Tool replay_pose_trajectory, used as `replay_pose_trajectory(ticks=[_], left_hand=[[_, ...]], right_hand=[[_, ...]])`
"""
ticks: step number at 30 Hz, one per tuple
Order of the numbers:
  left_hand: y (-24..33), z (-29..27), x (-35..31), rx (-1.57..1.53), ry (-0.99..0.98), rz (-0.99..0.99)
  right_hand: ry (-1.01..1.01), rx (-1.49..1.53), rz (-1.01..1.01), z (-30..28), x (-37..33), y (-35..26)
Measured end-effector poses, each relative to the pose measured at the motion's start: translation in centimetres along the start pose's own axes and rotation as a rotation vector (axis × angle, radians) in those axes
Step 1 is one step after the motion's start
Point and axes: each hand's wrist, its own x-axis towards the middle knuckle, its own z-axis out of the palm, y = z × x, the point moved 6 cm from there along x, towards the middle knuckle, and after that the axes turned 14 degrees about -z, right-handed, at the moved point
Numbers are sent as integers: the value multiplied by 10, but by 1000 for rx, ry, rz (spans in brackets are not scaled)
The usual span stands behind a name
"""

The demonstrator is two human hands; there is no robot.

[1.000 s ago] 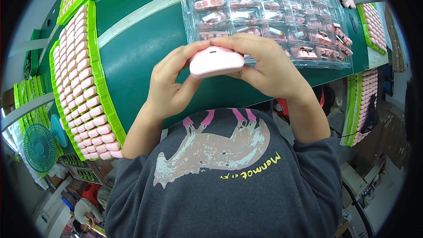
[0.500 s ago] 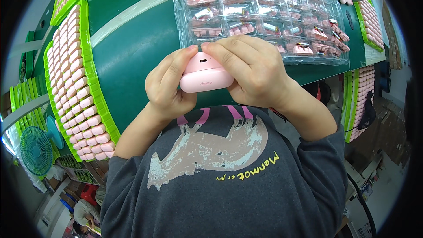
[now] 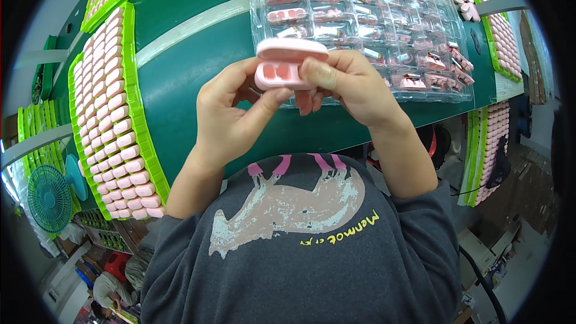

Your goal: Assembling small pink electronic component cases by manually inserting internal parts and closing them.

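A pink earbud charging case (image 3: 293, 49) is held up above the table in front of my chest, its lid raised and rounded hollows showing inside. My left hand (image 3: 228, 111) grips its left end, with the thumb below the front edge. At the right end my right hand (image 3: 360, 87) holds it too, its thumb lying over the right part of the opening. The right-hand fingers are partly hidden behind the case. Just beyond my hands lies a clear plastic compartment tray (image 3: 433, 96) filled with pink case parts and small metallic-looking pieces.
A bright green tray (image 3: 143, 105) of pink cases in rows stands at left, with another behind it. More green trays (image 3: 503, 72) are at right. Loose pink parts (image 3: 469, 11) lie beyond the clear tray. A green fan (image 3: 49, 198) and a person (image 3: 108, 293) appear lower left.
The pink case has gone from closed to open and has been turned, so its inside now shows. Both hands have moved slightly away from my body and shifted their grip.
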Motion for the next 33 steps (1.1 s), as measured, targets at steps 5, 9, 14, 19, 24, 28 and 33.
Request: replay_pose_trajectory(ticks=[5,9,14,19,24,28,33], left_hand=[[-17,-4,2,-153,18,-320],[-25,-6,5,-163,1,-393],[-26,-3,4,-173,-5,-409],[-20,-1,1,-156,21,-358],[-13,5,-1,-38,166,-153],[0,13,-6,176,196,-19],[12,19,-12,363,211,105]], right_hand=[[130,120,62,-4,-1,12],[279,96,42,-20,-3,13],[272,17,110,-16,-4,15],[295,-261,-211,-15,-9,-3],[111,-1034,-788,30,-11,-51],[172,-1123,-966,41,-13,-41],[257,-1160,-1003,43,-19,-41]])
